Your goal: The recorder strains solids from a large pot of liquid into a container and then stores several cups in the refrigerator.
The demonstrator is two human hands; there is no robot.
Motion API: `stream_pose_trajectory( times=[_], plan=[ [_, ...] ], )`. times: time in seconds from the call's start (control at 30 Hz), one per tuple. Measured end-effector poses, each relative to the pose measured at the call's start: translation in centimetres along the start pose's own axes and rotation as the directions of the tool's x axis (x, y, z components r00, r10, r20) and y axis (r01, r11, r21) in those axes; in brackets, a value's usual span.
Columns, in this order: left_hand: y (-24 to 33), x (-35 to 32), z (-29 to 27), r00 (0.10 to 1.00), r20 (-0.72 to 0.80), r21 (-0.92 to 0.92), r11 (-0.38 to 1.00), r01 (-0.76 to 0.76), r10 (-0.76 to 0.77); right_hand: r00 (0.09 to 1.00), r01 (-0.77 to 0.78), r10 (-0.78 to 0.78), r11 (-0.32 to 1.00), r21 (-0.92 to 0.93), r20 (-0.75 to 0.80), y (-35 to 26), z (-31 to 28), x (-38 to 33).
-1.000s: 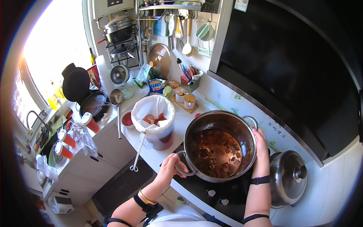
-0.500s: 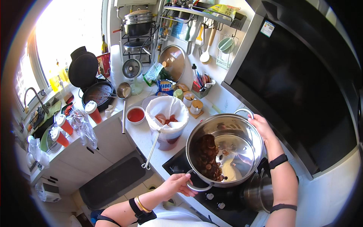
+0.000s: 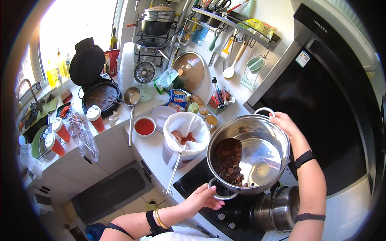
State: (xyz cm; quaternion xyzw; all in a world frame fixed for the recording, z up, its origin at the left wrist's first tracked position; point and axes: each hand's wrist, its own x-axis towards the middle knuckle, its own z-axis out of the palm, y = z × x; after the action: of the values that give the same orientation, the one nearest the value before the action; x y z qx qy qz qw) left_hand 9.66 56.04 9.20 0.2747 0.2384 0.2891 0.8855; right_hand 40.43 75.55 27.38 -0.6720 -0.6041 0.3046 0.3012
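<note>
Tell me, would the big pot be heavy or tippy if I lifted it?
Probably heavy: the pot is wide and looks metal, and the left hand and right hand each hold a handle. It might tip toward the dark pieces, heaped on one side. Its shiny wall looks stiff and maybe slippery.

Pot [image 3: 263, 150]: silver, mirror-bright inside.
Dregs in the pot [image 3: 228, 158]: dark brown, flecked with reddish brown.
Cloth bag [image 3: 174, 124] left of the pot: plain white.
Bowl [image 3: 145, 135] farther left of the pot: white, its liquid [image 3: 144, 126] red.
Cups [image 3: 97, 124] at the pot's far left: orange-red, with white lids [image 3: 94, 110].
Hob [image 3: 196, 180] beneath the pot: glossy black, with silver knobs [image 3: 220, 217].
Range hood [image 3: 321, 92] behind the pot, to the right: black, grey-edged.
Bangle [image 3: 158, 218] left of and below the pot: gold.
</note>
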Motion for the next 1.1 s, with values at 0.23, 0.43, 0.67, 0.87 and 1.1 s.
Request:
stream_pose_trajectory(
  times=[0.23, 0.43, 0.67, 0.87, 1.1],
  plan=[
    [3.9, 0.6, -0.1, 0.989, -0.075, -0.095, 0.988, 0.124, -0.131, 0.999, 0.025, -0.018, 0.982, -0.189, 0.039, -4.1, 0.7, 3.8],
    [5.3, 2.0, -1.7, 0.975, -0.018, -0.139, 0.966, 0.217, -0.221, 0.997, 0.079, -0.075, 0.952, -0.296, 0.024, -6.6, 2.4, 5.6],
    [6.8, 3.0, -3.2, 0.963, 0.003, -0.128, 0.955, 0.267, -0.269, 0.993, 0.108, -0.119, 0.902, -0.417, 0.000, -8.5, 3.7, 7.5],
    [7.2, 3.4, -4.1, 0.954, 0.122, -0.145, 0.945, 0.292, -0.275, 0.990, 0.131, -0.137, 0.900, -0.415, 0.017, -11.1, 5.2, 7.9],
    [7.8, 3.3, -4.8, 0.945, 0.142, -0.118, 0.943, 0.312, -0.295, 0.985, 0.164, -0.167, 0.869, -0.466, 0.036, -13.1, 7.1, 8.6]
  ],
)
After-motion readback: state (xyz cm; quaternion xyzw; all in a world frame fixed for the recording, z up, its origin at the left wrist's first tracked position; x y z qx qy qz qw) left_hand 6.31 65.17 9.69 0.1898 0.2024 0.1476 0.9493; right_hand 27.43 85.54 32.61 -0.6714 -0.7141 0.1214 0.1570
